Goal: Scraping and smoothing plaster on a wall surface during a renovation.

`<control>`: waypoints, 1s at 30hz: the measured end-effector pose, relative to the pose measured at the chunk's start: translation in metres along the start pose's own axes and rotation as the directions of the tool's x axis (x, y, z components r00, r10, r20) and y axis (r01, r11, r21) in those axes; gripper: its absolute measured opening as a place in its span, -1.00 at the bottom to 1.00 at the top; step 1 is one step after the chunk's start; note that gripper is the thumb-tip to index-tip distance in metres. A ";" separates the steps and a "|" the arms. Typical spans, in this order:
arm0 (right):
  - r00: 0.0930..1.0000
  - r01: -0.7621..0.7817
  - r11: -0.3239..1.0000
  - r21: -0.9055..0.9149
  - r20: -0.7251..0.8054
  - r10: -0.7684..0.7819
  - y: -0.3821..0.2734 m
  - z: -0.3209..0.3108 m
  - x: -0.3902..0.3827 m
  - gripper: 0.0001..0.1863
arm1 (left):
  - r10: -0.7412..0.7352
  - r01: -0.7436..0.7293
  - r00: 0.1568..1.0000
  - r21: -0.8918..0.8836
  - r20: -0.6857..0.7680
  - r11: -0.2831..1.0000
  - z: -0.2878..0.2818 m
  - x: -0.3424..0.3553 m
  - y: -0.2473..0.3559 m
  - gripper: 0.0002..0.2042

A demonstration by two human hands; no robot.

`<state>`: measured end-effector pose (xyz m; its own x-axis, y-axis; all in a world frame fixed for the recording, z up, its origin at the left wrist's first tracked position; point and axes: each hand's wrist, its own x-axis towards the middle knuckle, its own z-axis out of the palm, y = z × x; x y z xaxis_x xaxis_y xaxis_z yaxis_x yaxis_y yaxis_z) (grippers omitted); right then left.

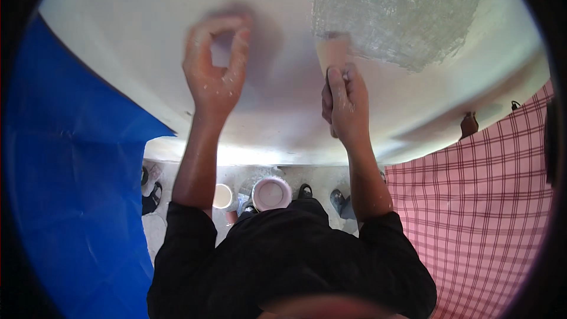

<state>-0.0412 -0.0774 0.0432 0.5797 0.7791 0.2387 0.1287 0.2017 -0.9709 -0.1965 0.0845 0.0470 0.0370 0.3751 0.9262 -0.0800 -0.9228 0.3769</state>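
Note:
My right hand [348, 103] grips a putty knife [332, 53], its pale, wide blade pointing up toward the white wall [283, 106]. Some dark material shows along the blade's edge, which lies close to the lower left corner of a rough grey patch [407, 15] of filler. To the left, my left hand [215, 65] is raised near the wall, thumb and fingers bent into a ring with the tips together. A blurred dark area is at those fingertips, and I cannot make out whether anything is pinched there. White specks dot both hands.
On the floor below stand a pinkish bucket [271, 193] and a smaller cream container [222, 196]. Feet in dark footwear [305, 191] are around them. A blue sheet [71, 159] hangs at left, a pink checked cloth [472, 218] at right. A brown fitting [469, 125] is on the wall.

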 end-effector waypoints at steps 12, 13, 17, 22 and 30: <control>0.919 0.252 0.962 -0.106 -0.285 -0.272 0.006 0.041 0.043 -0.70 | 0.495 -0.373 0.864 0.540 -0.095 0.755 0.026 0.025 -0.074 -0.54; 0.914 0.271 0.959 -0.084 -0.289 -0.283 0.005 0.042 0.043 -0.71 | 0.472 -0.349 0.878 0.573 -0.076 0.741 0.022 0.025 -0.071 -0.54; 0.938 0.218 0.975 -0.038 -0.268 -0.220 0.006 0.039 0.045 -0.71 | 0.501 -0.376 0.862 0.558 -0.084 0.740 0.023 0.027 -0.083 -0.53; 0.919 0.231 0.969 -0.082 -0.308 -0.245 0.005 0.041 0.044 -0.74 | 0.515 -0.393 0.853 0.544 -0.086 0.741 0.027 0.027 -0.073 -0.53; 0.916 0.228 0.964 -0.139 -0.306 -0.261 0.015 0.038 0.042 -0.74 | 0.533 -0.414 0.841 0.524 -0.093 0.745 0.028 0.026 -0.074 -0.54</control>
<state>-0.0454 -0.0191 0.0394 0.7431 0.4793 0.4670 0.3683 0.2896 -0.8834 -0.1619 0.1597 0.0432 -0.1039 -0.1681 0.9803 0.4468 -0.8884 -0.1050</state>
